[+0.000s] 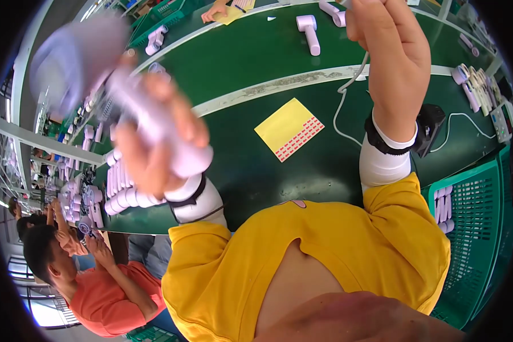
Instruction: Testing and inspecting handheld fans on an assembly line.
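Left grip (pixel 144 157) wrapped round lilac fan (pixel 134 100), blurred; right grip (pixel 396 62) cut off at top, hold unclear. Fan's long axis diagonal, pointing up-left.

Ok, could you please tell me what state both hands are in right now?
Left hand: closed around a lilac handheld fan, blurred.
Right hand: closed, apparently pinching the white cable at the picture's top edge.

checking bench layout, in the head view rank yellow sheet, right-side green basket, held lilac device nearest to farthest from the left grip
1. Lilac device, held in the left grip
2. Yellow sheet, mid-bench, to its right
3. Green basket, far right
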`<state>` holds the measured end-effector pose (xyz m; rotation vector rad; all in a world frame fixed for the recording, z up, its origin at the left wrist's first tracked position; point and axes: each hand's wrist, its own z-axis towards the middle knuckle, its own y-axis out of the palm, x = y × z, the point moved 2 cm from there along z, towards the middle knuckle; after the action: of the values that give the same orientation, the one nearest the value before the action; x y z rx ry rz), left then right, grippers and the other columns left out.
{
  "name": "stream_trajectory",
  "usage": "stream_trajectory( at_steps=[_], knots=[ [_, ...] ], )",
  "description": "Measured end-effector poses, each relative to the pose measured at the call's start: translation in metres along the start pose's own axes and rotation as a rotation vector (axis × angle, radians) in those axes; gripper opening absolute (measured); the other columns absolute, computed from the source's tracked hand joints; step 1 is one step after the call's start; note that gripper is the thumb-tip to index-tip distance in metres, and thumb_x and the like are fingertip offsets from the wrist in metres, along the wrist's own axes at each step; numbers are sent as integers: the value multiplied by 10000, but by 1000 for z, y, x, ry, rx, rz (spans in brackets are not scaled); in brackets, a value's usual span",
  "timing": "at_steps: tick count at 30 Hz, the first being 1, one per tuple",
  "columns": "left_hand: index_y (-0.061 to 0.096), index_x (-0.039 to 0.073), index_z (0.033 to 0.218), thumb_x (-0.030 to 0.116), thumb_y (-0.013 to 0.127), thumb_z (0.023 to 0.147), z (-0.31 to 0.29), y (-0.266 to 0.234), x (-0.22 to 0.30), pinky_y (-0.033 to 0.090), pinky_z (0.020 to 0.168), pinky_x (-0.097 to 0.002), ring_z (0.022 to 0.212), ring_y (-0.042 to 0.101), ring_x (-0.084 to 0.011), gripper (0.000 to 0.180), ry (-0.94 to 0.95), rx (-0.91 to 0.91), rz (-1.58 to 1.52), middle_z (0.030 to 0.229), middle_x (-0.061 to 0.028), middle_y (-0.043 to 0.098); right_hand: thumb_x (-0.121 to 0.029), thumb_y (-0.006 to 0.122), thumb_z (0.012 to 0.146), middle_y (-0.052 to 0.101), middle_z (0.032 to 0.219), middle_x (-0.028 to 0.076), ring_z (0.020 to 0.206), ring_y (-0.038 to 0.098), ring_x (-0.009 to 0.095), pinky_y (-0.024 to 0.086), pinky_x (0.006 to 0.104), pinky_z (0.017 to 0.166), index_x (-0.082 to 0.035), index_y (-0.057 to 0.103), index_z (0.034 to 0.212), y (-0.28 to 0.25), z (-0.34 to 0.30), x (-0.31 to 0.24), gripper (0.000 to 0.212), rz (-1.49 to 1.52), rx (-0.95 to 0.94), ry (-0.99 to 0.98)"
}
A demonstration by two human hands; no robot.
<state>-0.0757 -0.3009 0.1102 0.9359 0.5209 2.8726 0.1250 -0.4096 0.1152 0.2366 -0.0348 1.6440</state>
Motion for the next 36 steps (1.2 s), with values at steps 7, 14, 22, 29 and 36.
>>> stream_trajectory(
  at_steps=[7, 14, 22, 29, 36],
  knots=[
    [383, 84, 1187, 296, 574, 756, -51, 36, 65, 380, 645, -260, 830, 486, -183, 516, 720, -172, 638, 992, -72, 468, -127, 487, 876, 438, 654, -41, 579, 354, 17, 292, 162, 516, -2, 514, 822, 5, 6, -9, 139, -253, -23, 42],
    [405, 107, 1067, 331, 579, 760, -45, 53, 33, 422, 591, -304, 676, 494, -189, 419, 623, 227, 271, 854, -29, 496, -115, 506, 866, 432, 661, -39, 567, 344, 24, 287, 170, 498, -9, 512, 843, 60, 22, -48, 108, -1165, 115, 840],
    [413, 114, 1014, 311, 594, 757, -60, 73, 24, 440, 557, -320, 673, 491, -190, 371, 451, 244, 213, 866, -29, 496, -161, 492, 872, 459, 675, -7, 589, 387, 65, 319, 214, 519, 4, 542, 885, 51, 1, -34, 173, -1136, -201, 714],
    [387, 14, 1078, 204, 516, 817, -30, 50, 8, 479, 505, -303, 657, 545, -207, 347, 35, 423, 425, 877, -109, 523, -151, 486, 871, 486, 678, 23, 596, 422, 90, 351, 231, 529, 13, 529, 834, 56, -2, -32, 174, -1010, -327, 805],
    [327, -43, 1135, 131, 391, 828, 2, 31, -30, 478, 467, -309, 563, 565, -239, 359, -564, 173, 5, 884, -183, 527, -143, 480, 868, 490, 662, 41, 576, 430, 105, 345, 239, 518, 10, 519, 785, 63, 1, -24, 179, -707, -167, 960]
  ],
)
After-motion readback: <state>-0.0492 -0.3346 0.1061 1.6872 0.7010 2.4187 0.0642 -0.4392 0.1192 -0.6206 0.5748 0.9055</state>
